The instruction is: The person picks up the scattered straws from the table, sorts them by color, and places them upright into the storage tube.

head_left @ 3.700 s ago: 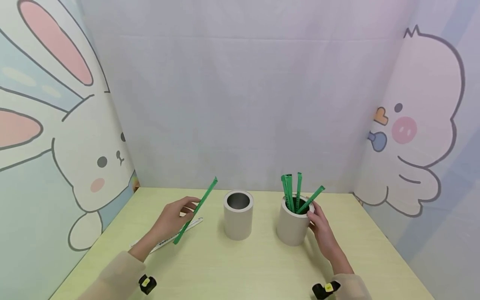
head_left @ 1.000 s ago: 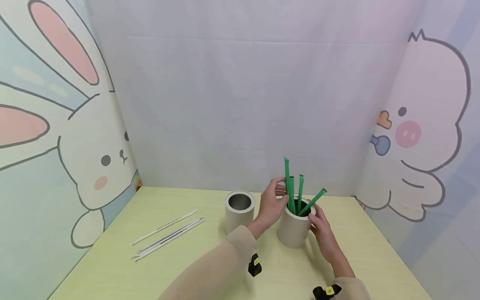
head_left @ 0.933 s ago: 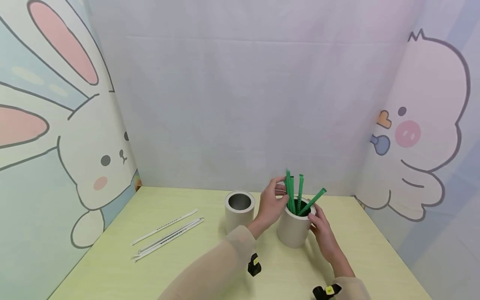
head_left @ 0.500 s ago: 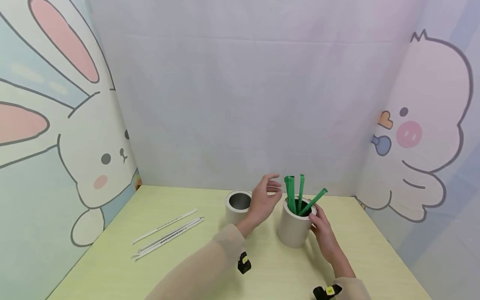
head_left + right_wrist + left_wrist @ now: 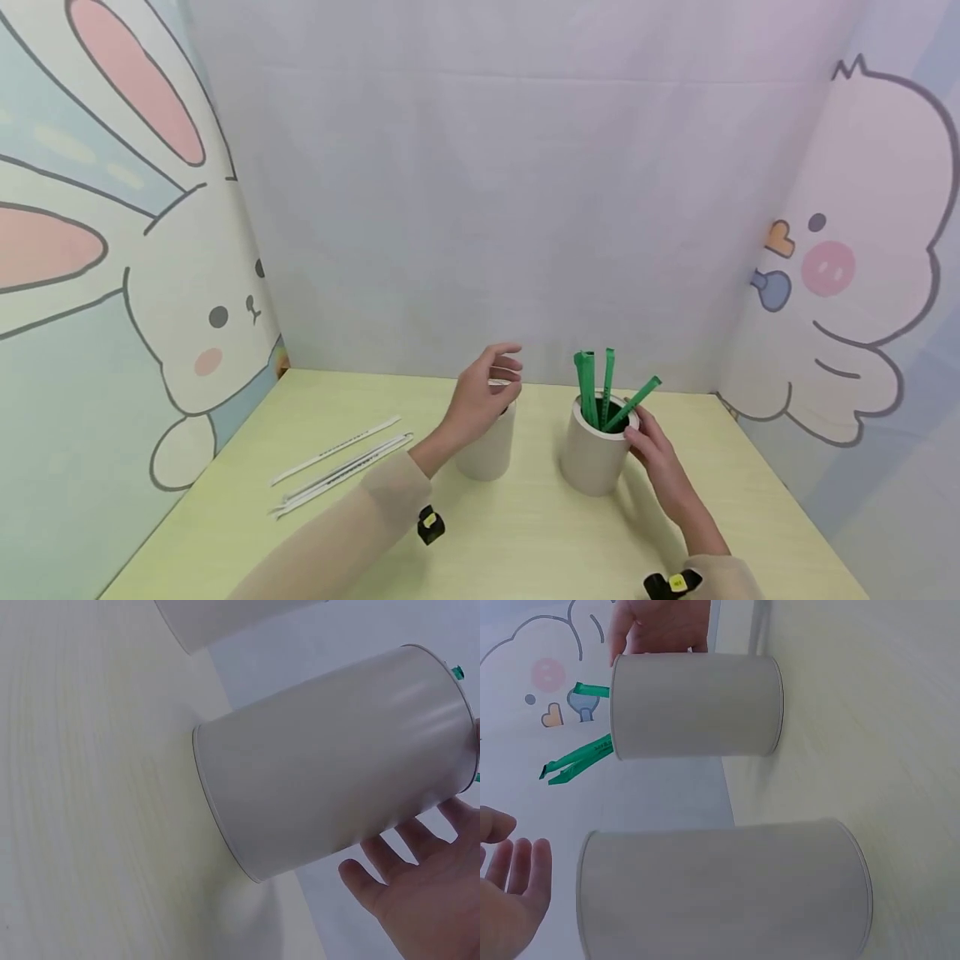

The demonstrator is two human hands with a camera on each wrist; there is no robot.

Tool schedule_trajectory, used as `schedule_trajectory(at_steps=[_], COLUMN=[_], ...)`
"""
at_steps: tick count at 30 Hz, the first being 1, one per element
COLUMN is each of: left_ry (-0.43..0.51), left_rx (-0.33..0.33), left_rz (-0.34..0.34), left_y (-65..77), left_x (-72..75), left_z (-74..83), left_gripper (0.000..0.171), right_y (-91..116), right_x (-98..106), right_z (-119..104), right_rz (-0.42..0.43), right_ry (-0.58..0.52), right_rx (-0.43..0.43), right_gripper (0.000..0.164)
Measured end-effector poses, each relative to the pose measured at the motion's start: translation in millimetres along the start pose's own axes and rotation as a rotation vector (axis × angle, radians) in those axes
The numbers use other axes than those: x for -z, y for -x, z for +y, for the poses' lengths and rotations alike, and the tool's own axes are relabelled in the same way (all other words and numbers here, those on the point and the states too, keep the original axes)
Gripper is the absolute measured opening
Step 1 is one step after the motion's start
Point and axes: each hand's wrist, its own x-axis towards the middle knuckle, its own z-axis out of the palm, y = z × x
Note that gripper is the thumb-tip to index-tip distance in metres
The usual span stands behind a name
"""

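In the head view my left hand (image 5: pixel 480 400) is raised over the left white cylindrical cup (image 5: pixel 483 454), its fingers loosely bent with nothing between them. It hides most of that cup's mouth. My right hand (image 5: pixel 660 458) holds the right white cup (image 5: pixel 596 462) from its right side, thumb at the rim. Several green wrapped straws (image 5: pixel 587 387) stand in this cup, one leaning right. In the right wrist view the fingers (image 5: pixel 386 859) lie along the cup wall. The left wrist view shows both cups upright on the table, with green straw ends (image 5: pixel 577 761) poking out of the farther one.
Several white wrapped straws (image 5: pixel 345 475) lie slantwise on the pale yellow table (image 5: pixel 525 550) at the left, one a little apart from the others. A grey curtain (image 5: pixel 525 233) closes off the back, and printed cartoon panels stand on both sides.
My left hand brought a green straw from the left to the right cup, let it drop in among the others, then drew back left over the left cup. My right hand stays at its cup.
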Motion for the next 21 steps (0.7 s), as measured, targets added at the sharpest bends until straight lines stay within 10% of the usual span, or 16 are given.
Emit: schedule_trajectory(at_steps=[21], left_ry=[-0.165], left_rx=[0.026], left_rz=[-0.006], left_y=[28.8], left_x=[103.3], left_z=[-18.6], left_gripper=[0.056], right_y=[27.8], right_x=[31.3], right_z=[-63.9], right_rz=[0.122], right_ry=[0.269], right_rx=[0.162], right_gripper=[0.059])
